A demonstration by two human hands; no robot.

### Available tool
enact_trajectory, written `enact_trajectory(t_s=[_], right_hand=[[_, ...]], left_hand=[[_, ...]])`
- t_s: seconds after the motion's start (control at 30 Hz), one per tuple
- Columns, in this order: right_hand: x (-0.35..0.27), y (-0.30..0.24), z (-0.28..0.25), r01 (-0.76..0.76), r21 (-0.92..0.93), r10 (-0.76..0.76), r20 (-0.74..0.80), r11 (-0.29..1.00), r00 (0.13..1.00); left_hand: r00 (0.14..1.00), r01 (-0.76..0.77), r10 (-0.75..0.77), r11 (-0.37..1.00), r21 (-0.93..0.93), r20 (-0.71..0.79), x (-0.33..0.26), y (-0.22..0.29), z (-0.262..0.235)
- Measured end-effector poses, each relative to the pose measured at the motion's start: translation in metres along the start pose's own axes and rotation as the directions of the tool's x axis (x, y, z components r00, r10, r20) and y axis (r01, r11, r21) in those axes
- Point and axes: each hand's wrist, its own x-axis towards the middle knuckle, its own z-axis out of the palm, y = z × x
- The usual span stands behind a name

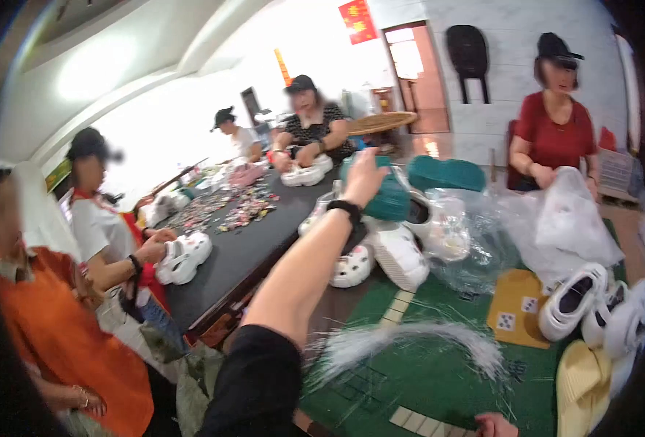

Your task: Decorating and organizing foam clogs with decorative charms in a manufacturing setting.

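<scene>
left hand (363, 177) grips a teal clog (384, 197); right hand (494, 424), cut off low, grip unclear.

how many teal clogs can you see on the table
2. One teal clog sits under the left hand at the table's middle; the other teal clog lies just right of it. More may be hidden under the plastic bags.

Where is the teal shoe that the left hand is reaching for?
In the head view, the teal shoe sits just above centre under the left hand, on top of a pile of white shoes, left of a second teal shoe.
</scene>
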Motion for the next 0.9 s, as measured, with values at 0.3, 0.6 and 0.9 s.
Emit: enact_trajectory(t_s=[0.3, 0.6, 0.9], right_hand=[[0.003, -0.007, 0.021, -0.02, 0.074, 0.012, 0.098, 0.997, 0.995], [0.007, 0.01, 0.029, -0.118, 0.297, 0.105, 0.058, 0.947, 0.993], [-0.006, 0.012, 0.024, -0.188, 0.395, 0.218, -0.031, 0.899, 0.975]], left_hand=[[0.98, -0.138, 0.033, 0.825, 0.547, 0.198, 0.031, -0.036, 0.015], [0.967, 0.132, -0.091, 0.978, -0.161, 0.238, 0.019, 0.057, -0.062], [0.95, 0.191, 0.048, 0.691, -0.697, 0.307, -0.068, 0.223, -0.192]])
